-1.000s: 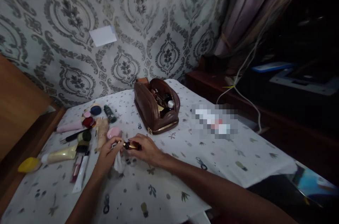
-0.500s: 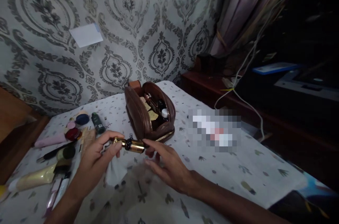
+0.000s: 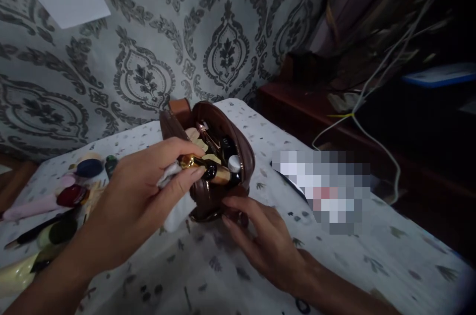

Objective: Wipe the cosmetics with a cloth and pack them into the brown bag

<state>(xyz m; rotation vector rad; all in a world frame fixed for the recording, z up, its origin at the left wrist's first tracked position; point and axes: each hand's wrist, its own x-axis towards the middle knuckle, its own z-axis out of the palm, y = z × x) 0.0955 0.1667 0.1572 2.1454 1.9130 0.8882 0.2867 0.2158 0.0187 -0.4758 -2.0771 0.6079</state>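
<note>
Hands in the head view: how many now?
2: the left hand holds a gold bottle at the opening of the bag; the right hand is at its near end. No others show.

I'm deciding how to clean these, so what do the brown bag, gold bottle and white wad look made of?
Brown bag: leather or imitation leather, judging by its smooth, soft sheen. Gold bottle: shiny metallic finish with bright highlights; metal, coated glass or plastic, unclear which. White wad: probably cloth or tissue, matte and softly creased.
</note>
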